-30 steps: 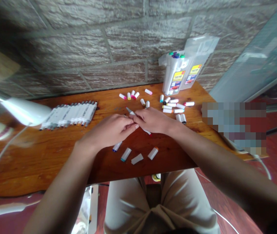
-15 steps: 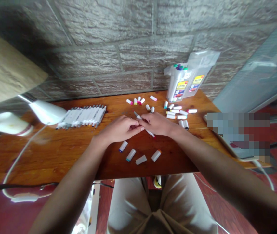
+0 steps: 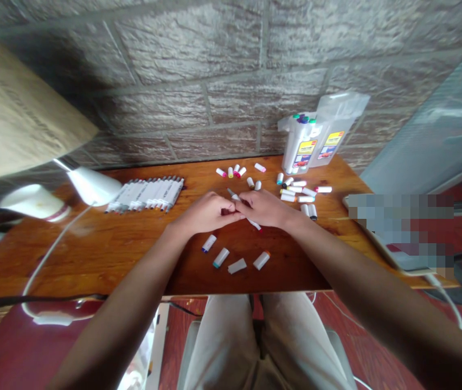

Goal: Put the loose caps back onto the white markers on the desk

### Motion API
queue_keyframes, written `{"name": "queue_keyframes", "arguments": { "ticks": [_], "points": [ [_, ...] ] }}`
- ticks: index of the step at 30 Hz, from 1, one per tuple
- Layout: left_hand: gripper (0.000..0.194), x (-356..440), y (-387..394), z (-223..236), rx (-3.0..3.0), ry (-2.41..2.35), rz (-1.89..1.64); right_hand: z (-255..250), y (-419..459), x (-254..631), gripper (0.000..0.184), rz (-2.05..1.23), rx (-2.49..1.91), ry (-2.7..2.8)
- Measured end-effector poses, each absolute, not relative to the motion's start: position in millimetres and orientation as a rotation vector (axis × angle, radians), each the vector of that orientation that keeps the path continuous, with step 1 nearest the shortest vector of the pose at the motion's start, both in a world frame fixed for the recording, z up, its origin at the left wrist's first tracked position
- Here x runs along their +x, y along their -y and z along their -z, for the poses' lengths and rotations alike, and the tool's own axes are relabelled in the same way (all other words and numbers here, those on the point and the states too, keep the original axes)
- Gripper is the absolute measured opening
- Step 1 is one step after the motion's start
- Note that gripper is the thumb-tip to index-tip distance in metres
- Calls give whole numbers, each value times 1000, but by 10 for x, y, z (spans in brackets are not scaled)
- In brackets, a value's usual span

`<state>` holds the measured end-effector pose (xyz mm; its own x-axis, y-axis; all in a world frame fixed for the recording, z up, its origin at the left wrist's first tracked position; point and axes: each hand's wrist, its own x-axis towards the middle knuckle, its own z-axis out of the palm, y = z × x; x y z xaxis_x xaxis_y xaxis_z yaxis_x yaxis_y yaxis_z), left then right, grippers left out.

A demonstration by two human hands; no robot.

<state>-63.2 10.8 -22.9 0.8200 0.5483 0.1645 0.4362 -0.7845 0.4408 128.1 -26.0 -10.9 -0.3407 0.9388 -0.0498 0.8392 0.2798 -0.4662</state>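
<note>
Over the middle of the table, my left hand (image 3: 210, 211) and my right hand (image 3: 265, 207) meet at the fingertips around a white marker (image 3: 254, 222). The marker lies slanted, its narrow grey end pointing up and left, its red end emerging below my right hand. Both hands are closed on it; the fingers hide its middle. Between my forearms lie loose marker caps: a blue-ended one (image 3: 209, 244), a teal-ended one (image 3: 220, 258), a white one (image 3: 237, 266) and an orange-ended one (image 3: 261, 260). Just beyond my right hand sits another white cap (image 3: 258, 185).
A row of white markers (image 3: 145, 194) lies at the left, beside a white lamp base (image 3: 92, 185) and its cable. More scattered caps (image 3: 296, 189) lie right of my hands. A clear marker case (image 3: 306, 146) stands against the brick wall; a blurred-out device (image 3: 402, 233) lies at the right edge.
The camera view has shifted slightly, so the whole scene sits a little farther right. Both hands keep their hold on the marker, with almost no visible movement over the table.
</note>
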Motion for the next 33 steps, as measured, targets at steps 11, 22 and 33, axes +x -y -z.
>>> {"name": "queue_keyframes", "arguments": {
  "ticks": [11,22,33],
  "points": [
    [41,-618,-100,227,2647,-748,-399,119,261,1277,36,-604,-1637,2304],
    [37,-675,-56,72,2423,-784,-452,161,225,1336,41,-906,-1473,2097],
    [69,-508,5,97,1572,-691,-625,-49,340,1160,51,-1795,-834,1236]
  ]
}}
